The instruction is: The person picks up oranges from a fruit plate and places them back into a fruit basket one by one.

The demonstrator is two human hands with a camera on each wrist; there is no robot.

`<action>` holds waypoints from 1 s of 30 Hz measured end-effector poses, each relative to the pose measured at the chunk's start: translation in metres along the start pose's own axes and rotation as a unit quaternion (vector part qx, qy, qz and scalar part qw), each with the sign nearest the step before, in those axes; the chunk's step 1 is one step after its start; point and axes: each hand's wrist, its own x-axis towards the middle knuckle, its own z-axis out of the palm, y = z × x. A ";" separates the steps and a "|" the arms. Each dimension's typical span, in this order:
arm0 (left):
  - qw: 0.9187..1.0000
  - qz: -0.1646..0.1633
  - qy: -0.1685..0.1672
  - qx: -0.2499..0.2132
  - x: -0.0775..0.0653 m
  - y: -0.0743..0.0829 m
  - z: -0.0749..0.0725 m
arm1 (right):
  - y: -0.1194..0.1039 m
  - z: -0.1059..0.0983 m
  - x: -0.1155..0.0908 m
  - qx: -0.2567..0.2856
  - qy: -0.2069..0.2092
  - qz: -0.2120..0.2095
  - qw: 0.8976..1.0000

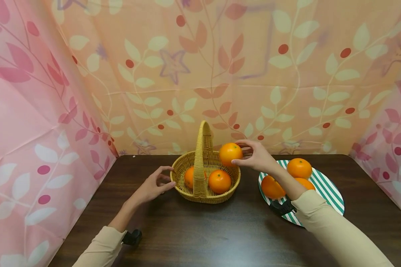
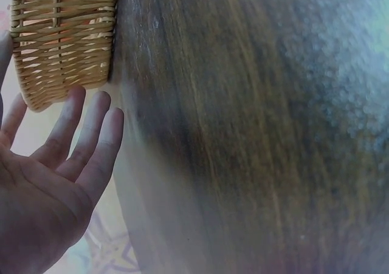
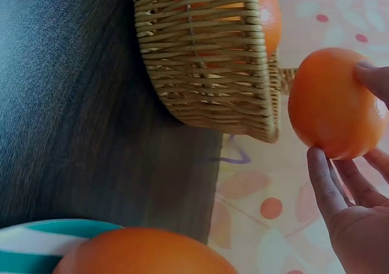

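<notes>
My right hand pinches an orange between thumb and fingers, over the right rim of the yellow wicker basket. In the right wrist view the held orange is raised above the basket's rim. Two more oranges lie inside the basket, one orange right of the tall handle and another orange partly hidden behind it. At the basket's left side is my left hand, its fingers loosely bent and fingertips right at the rim. The left wrist view shows those fingers apart beside the woven wall.
On the right stands a plate with green and white stripes. It bears several oranges, among them one at the back, and my right forearm crosses over it. A floral curtain hangs behind the dark wooden table.
</notes>
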 end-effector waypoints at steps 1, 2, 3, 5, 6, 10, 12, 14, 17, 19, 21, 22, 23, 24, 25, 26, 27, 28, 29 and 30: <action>1.000 0.000 0.000 0.000 0.000 0.000 0.000 | 0.001 0.002 0.002 0.000 -0.002 0.001 1.000; 1.000 -0.001 0.000 0.000 0.000 0.001 0.000 | 0.001 0.004 0.003 0.003 -0.004 0.002 1.000; 1.000 -0.002 0.001 0.001 -0.001 0.001 0.000 | 0.002 0.006 0.005 0.002 -0.007 0.004 1.000; 1.000 -0.004 0.002 0.001 -0.001 0.001 -0.001 | 0.004 0.011 0.008 0.005 -0.013 0.007 1.000; 1.000 -0.005 0.002 0.001 -0.001 0.002 -0.001 | 0.004 0.013 0.010 0.005 -0.015 0.008 1.000; 1.000 -0.006 0.002 0.001 0.000 0.002 0.000 | 0.008 0.019 0.013 -0.002 -0.022 0.011 1.000; 1.000 -0.005 0.001 0.001 0.000 0.002 0.000 | 0.010 0.021 0.013 -0.007 -0.020 0.017 1.000; 1.000 -0.006 0.002 0.002 0.001 0.002 0.000 | 0.011 0.022 0.013 -0.013 -0.021 0.021 0.999; 1.000 -0.006 0.003 0.004 0.001 0.001 0.000 | 0.012 0.022 0.013 -0.018 -0.020 0.024 0.999; 1.000 -0.007 0.003 0.005 0.001 0.001 -0.001 | 0.012 0.022 0.013 -0.023 -0.023 0.022 0.999; 1.000 -0.007 0.002 0.006 0.001 0.000 -0.001 | 0.011 0.021 0.013 -0.022 -0.027 0.022 0.999; 1.000 -0.007 0.002 0.006 0.001 0.000 -0.001 | 0.012 0.021 0.013 -0.020 -0.030 0.024 0.999; 1.000 -0.007 0.002 0.006 0.001 0.000 -0.001 | 0.011 0.020 0.013 -0.016 -0.033 0.026 0.999; 1.000 -0.007 0.002 0.006 0.001 0.000 0.000 | 0.011 0.019 0.012 -0.014 -0.036 0.029 0.999; 1.000 -0.008 0.002 0.006 0.001 -0.001 0.000 | 0.011 0.018 0.012 -0.011 -0.037 0.031 0.999; 1.000 -0.009 0.002 0.005 0.001 -0.001 0.000 | 0.010 0.016 0.011 -0.008 -0.035 0.033 0.999; 1.000 -0.010 0.001 0.004 0.001 -0.001 0.000 | 0.010 0.014 0.010 -0.008 -0.032 0.031 0.999; 1.000 -0.012 0.002 0.004 0.001 0.000 0.000 | 0.008 0.012 0.008 -0.012 -0.026 0.028 0.999; 1.000 -0.013 0.002 0.003 0.001 0.000 0.000 | 0.007 0.010 0.006 -0.017 -0.019 0.021 0.999; 1.000 -0.013 0.002 0.002 0.001 0.000 0.000 | 0.006 0.007 0.004 -0.021 -0.011 0.013 1.000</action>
